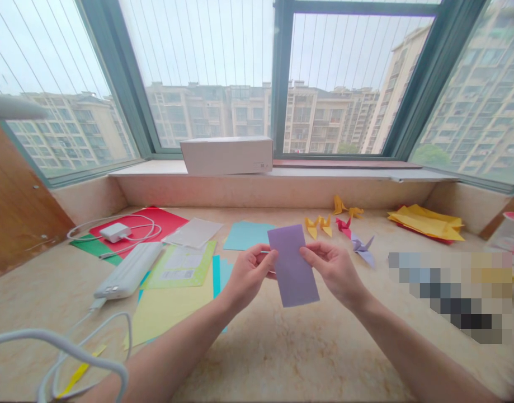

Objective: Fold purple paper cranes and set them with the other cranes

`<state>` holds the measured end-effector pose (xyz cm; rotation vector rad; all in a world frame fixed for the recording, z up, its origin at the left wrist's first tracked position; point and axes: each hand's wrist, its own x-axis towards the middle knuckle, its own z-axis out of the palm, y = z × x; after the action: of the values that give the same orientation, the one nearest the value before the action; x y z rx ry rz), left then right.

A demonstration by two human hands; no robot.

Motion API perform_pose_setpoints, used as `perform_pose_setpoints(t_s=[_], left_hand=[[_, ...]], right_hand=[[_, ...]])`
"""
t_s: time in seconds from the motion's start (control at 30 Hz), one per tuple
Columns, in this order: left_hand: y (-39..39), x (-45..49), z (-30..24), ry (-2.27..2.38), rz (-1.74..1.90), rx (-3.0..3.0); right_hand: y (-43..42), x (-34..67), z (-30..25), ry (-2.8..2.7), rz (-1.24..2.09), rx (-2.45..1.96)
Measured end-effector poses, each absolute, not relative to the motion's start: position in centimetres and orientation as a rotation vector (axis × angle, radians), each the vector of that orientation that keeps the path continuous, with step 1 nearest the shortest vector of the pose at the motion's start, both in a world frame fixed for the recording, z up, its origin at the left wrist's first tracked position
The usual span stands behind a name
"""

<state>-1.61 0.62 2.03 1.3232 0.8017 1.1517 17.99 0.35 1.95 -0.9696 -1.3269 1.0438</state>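
1. Nearest you, a white cable (72, 350) looped across the desk (282, 358) at about 8 o'clock, running back toward a white power bank (128, 270).
2. Your left hand (248, 274) was closed on the left edge of a purple paper (292, 266), thumb on top and fingers curled behind; your right hand (334, 268) pinched the right edge the same way.
3. You held that purple paper clear of the desk, dead ahead at 12 o'clock, a tall narrow strip tilted slightly. Gripping both long edges kept it flat and taut, likely so you could line it up squarely.
4. At 10 o'clock, loose sheets lay fanned within reach: a yellow sheet (168, 313), a light green sheet (183, 266), and a pale blue sheet (246, 235) beyond.
5. Further at 10 o'clock, a white charger (115, 232) sat on a red sheet (156, 221), its cord coiled round it, out of the working space.
6. At 1 o'clock stood small folded paper birds: yellow ones (317, 225), a red one (344, 226) and a lilac crane (363, 246), set apart in a loose cluster.
7. At 2 o'clock, a stack of yellow folded paper (427, 222) lay by the wall.
8. Farthest, a white box (227, 155) rested on the windowsill (344, 172) at 12 o'clock.
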Motion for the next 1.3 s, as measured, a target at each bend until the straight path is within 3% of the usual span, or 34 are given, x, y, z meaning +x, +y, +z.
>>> perform_pose_setpoints(t_s=[0.37, 0.73, 0.93, 1.3], left_hand=[[1.0, -1.8, 1.8, 0.835, 1.230, 1.404], [0.6, -1.7, 1.9, 0.815, 1.093, 1.398], [0.9, -1.8, 1.8, 0.835, 1.070, 1.365], [0.5, -2.0, 2.7, 0.729, 1.067, 1.319]], right_hand=[[0.5, 18.3, 1.2, -1.470, 0.935, -1.009], [0.4, 18.0, 1.5, -1.322, 1.126, -0.939], [0.6, 18.9, 1.9, -1.541, 1.415, -0.818], [1.1, 19.6, 1.6, -1.585, 1.312, -0.852]])
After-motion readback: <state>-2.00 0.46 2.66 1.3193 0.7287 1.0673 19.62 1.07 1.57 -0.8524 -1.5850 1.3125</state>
